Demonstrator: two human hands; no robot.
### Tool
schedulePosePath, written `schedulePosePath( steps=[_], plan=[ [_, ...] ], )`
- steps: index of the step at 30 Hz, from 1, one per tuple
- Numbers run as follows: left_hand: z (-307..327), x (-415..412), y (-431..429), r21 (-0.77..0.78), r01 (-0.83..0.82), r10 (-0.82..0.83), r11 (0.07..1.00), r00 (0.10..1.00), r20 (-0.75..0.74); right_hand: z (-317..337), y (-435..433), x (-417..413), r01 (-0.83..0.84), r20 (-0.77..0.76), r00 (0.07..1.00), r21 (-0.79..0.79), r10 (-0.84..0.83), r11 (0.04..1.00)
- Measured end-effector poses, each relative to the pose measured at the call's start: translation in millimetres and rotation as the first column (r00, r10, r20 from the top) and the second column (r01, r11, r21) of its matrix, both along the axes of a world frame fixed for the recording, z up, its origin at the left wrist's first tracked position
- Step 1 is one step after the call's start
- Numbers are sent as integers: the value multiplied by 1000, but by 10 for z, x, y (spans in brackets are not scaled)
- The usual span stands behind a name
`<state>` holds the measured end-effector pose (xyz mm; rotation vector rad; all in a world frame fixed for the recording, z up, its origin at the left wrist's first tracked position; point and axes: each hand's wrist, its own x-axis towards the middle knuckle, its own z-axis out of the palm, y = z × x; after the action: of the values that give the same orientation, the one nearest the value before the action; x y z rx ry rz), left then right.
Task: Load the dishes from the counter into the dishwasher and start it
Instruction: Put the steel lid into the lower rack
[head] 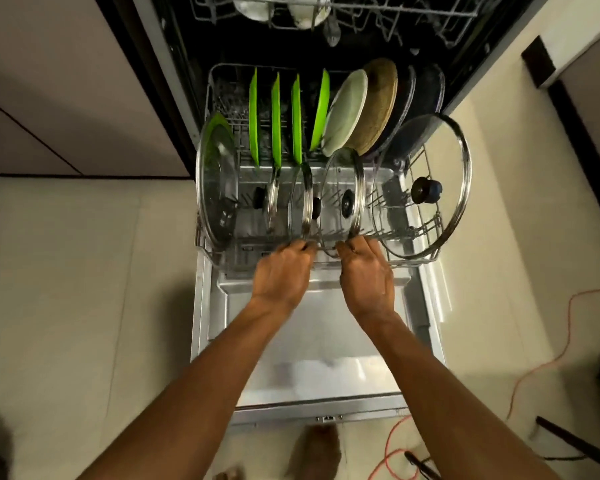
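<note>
Glass lids and green plates fill the pulled-out lower rack, centre frame.
Left hand and right hand both curled onto the rack's front rail, beside two small glass lids. Risk: a hard shove could tip the large glass lid leaning at right.
</note>
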<state>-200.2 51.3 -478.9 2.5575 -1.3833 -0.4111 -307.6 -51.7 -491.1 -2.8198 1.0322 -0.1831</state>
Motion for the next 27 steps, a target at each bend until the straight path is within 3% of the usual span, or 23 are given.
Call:
schedulePosePath(
  steps=[3,5,13,21,27],
  plan=[
    [-26,184,-211,-25,-34,34,999,999,-10,-62,-265,221,-49,41,998,-3,50,999],
    [-42,300,-346,-8,-17,17,1000,998,62,-129,-450,366,-90,53,994,-27,91,996],
    [-300,843,-929,15,-61,57,998,976,211,-424,-806,730,-181,-39,982,49,183,982],
    [-614,1279,-1269,23,-31,25,999,972,232,-635,-1217,1271,-152,27,988,66,150,986],
    [-617,1675,-1729,7,-76,74,997,983,170,-584,-1621,1757,-132,-36,990,38,133,990]
  ],
)
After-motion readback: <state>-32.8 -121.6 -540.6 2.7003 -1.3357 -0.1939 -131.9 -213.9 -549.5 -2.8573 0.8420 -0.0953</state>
